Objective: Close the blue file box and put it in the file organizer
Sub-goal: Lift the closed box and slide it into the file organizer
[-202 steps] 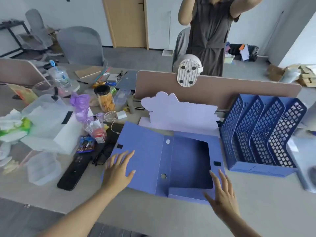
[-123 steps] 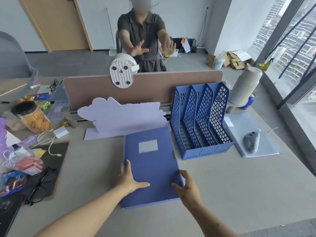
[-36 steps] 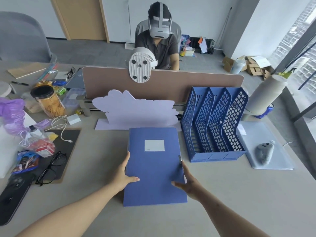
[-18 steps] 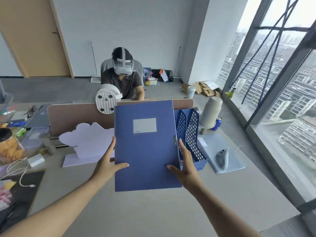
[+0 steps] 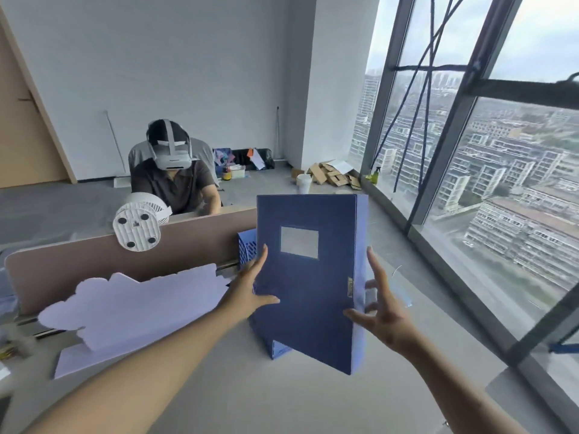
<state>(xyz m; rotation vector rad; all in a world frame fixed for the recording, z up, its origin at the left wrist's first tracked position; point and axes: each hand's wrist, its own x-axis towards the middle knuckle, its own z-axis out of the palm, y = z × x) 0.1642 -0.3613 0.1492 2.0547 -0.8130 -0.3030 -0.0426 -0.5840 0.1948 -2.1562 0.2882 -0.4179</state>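
Observation:
The blue file box (image 5: 308, 277) is closed and held upright in the air, its front with a grey label facing me. My left hand (image 5: 249, 291) grips its left edge, thumb on the front. My right hand (image 5: 380, 311) holds its right spine side, thumb on the front and fingers spread behind. The box hides most of the blue file organizer (image 5: 246, 249); only a mesh corner at the upper left and a bottom corner below the box show.
A brown desk divider (image 5: 78, 261) carries a white fan (image 5: 138, 228). A pale cloud-shaped board (image 5: 131, 303) stands at the left. A person with a headset (image 5: 172, 177) sits behind the divider. Large windows fill the right side.
The box was shut flat on the desk, then lifted upright with both hands. Since half a second ago it has moved right, in front of the organizer, and tilted slightly.

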